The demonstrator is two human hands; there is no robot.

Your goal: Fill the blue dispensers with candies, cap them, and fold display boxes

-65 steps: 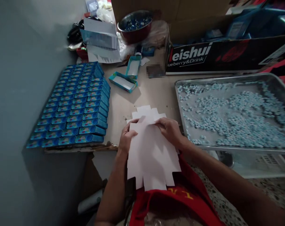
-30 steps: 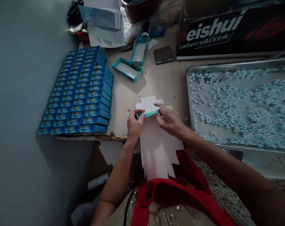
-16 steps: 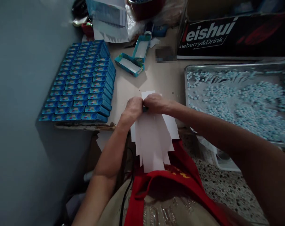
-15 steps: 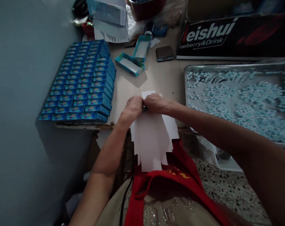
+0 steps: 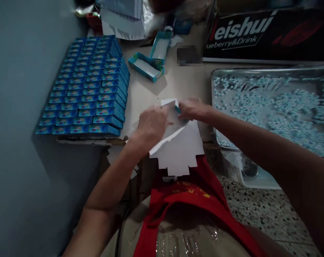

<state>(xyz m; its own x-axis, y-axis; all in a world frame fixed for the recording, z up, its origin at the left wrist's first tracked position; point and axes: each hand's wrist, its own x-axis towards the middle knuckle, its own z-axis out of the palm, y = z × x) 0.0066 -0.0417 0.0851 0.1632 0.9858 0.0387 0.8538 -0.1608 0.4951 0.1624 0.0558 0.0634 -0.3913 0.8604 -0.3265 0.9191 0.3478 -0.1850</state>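
Note:
A flat cardboard box blank [image 5: 172, 134], white on the side facing me, is tilted up between my hands, with a little blue showing at its upper right. Fingers of my right hand [image 5: 191, 108] are closed on that upper right corner. At the blank's left side, my left hand [image 5: 154, 123] is curled round the edge, slightly blurred, its thumb over the white face. Below lies a stack of white die-cut box blanks [image 5: 178, 157], reaching from the table edge over my red apron [image 5: 188, 192].
Rows of stacked blue boxes [image 5: 84, 92] stand at left. Two open blue trays [image 5: 147, 69] lie behind my hands, near a dark pixelated object [image 5: 189, 55]. A metal tray [image 5: 214, 107] of pale blue candies is at right, before a black carton [image 5: 258, 39].
My hands have moved apart, the right one rightwards. A blank is now lifted and tilted off the stack, whose top layers have shifted. The whole view has moved slightly.

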